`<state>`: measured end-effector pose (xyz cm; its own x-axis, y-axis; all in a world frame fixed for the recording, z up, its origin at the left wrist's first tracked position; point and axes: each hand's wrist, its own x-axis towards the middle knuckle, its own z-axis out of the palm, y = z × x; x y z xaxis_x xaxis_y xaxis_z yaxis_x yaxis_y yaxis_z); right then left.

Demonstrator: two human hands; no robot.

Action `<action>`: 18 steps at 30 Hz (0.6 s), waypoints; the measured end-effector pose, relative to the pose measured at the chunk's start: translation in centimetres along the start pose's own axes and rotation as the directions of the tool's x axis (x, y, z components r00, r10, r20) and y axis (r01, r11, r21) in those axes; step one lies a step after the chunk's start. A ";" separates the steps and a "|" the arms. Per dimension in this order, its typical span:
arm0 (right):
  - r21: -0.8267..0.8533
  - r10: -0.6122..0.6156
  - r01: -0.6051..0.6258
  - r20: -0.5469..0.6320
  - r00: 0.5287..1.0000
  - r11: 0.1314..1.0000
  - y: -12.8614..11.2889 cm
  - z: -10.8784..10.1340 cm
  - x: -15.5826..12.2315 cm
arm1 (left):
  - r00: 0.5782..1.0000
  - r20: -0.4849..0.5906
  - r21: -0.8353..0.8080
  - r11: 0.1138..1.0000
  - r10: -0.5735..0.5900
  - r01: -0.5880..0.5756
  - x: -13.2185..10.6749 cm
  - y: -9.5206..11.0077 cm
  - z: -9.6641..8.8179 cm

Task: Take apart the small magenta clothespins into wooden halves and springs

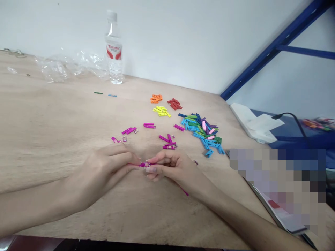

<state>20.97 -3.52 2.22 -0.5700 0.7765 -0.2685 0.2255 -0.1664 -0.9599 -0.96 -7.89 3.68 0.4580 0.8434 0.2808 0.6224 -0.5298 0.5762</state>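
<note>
Both my hands meet over the wooden table (pixel 52 122) near its front. My left hand (pixel 104 167) pinches one end of a small magenta clothespin (pixel 144 164), and my right hand (pixel 170 167) pinches the other end, fingers curled. Several loose magenta clothespin pieces (pixel 167 141) and small metal springs lie just beyond my fingers. Another magenta piece (pixel 184 191) shows under my right wrist.
A mixed pile of blue, green and purple clothespins (pixel 204 134) lies to the right, with yellow (pixel 161 111), orange (pixel 156 98) and red (pixel 174 104) groups behind. A water bottle (pixel 114 48) and clear plastic bags (pixel 68 66) stand by the wall. A blue shelf frame (pixel 274 45) is at the right.
</note>
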 end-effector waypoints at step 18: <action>-0.005 -0.001 0.001 -0.058 0.998 1.000 -0.5 0.8 0.2 | 0.997 0.027 0.014 0.997 -0.071 0.070 0.3 -0.4 0.8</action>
<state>20.10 -3.75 2.53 -0.5235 0.8107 -0.2622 0.2286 -0.1628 -0.9598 -0.56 -7.47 2.96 0.4300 0.8760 0.2184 0.6616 -0.4704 0.5839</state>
